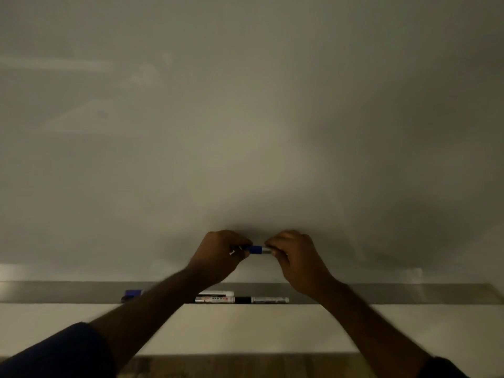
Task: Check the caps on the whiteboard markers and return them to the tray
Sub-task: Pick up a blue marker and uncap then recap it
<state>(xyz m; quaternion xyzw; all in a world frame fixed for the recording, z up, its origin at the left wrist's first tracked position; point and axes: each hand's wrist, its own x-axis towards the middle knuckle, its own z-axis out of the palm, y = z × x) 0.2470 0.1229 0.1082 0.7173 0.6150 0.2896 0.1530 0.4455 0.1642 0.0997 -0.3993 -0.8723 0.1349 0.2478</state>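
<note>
Dim whiteboard (245, 118), blue-capped marker (257, 249) pinched level between left hand (221, 255) and right hand (296, 257) fingers

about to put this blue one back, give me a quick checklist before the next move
1. Blue-capped marker held at both ends by left hand and right hand: ok.
2. Cap meets barrel with no visible gap: ok, though blurred.
3. Cap fully clicked shut: cannot tell.
4. Tray has bare space to the right of the black-capped marker: ok.
5. Caps on the markers in the tray: cannot tell, partly hidden by the left forearm.
</note>
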